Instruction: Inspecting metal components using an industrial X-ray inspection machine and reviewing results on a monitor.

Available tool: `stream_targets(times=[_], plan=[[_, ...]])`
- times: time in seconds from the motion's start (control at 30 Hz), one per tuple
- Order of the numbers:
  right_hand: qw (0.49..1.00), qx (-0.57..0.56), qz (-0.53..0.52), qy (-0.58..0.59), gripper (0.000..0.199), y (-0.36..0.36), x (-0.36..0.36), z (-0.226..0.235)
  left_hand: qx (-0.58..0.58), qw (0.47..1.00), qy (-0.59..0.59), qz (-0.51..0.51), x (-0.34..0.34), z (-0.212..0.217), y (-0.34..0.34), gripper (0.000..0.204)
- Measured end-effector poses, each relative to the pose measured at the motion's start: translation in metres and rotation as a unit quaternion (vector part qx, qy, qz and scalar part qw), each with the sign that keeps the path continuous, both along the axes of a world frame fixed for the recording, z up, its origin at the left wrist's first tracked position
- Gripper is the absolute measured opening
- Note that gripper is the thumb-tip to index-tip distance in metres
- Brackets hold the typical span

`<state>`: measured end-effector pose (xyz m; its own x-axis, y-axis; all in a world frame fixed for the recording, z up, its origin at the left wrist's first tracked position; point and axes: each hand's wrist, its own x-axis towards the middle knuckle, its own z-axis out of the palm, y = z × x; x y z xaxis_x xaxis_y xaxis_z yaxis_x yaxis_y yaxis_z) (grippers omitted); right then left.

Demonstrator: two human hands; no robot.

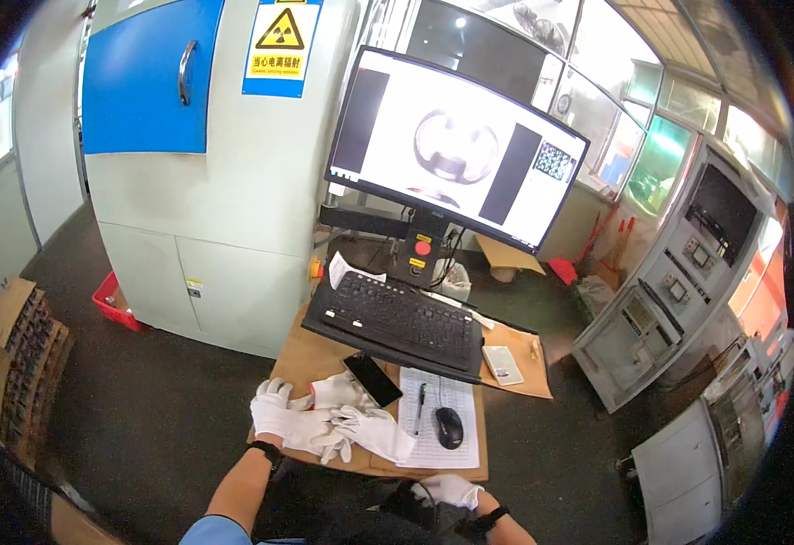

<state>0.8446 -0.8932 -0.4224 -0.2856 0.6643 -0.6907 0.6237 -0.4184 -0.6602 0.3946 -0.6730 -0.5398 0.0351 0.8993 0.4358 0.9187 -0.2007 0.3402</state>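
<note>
My left hand (271, 408), in a white glove, rests at the left edge of a small brown desk (374, 467). Its fingers lie fairly flat, pointing away from me, with nothing visible in them. Beside it are loose white gloves (374, 434) in a pile, reaching toward a black phone (373, 379). Also gloved, my right hand (451, 491) is low in front of the desk, over something dark; its fingers are largely hidden. A black mouse (448, 428) and a pen (420, 406) lie on a printed sheet (462, 454) between the hands and keyboard (406, 313).
Behind the keyboard stands a monitor (506, 113) showing a grey ring-shaped picture. A large pale cabinet (206, 200) with a blue door (147, 82) is at left. A red crate (113, 302) and stacked parts (29, 350) sit on the floor. Grey control cabinet (615, 363) stands right.
</note>
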Motion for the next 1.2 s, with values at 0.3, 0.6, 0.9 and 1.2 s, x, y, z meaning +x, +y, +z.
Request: stream_targets(times=[0.3, 0.6, 0.9, 1.2], plan=[[0.768, 0.502, -0.251, -0.309, 0.057, 0.092, 0.042, 0.016, -0.012, 1.0, -0.004, 0.012, 0.002, 0.001, -0.001, 0.055], [0.761, 0.477, -0.229, -0.376, 0.079, 0.104, 0.005, -0.016, 0.025, 1.0, -0.016, 0.006, 0.009, 0.004, 0.0, 0.044], [0.742, 0.513, -0.203, -0.38, 0.059, 0.093, 0.003, -0.029, 0.029, 0.999, -0.022, -0.002, 0.008, 0.004, 0.002, 0.054], [0.744, 0.507, -0.191, -0.391, 0.062, 0.093, 0.011, -0.057, 0.025, 1.0, -0.02, -0.001, 0.006, 0.001, 0.002, 0.05]])
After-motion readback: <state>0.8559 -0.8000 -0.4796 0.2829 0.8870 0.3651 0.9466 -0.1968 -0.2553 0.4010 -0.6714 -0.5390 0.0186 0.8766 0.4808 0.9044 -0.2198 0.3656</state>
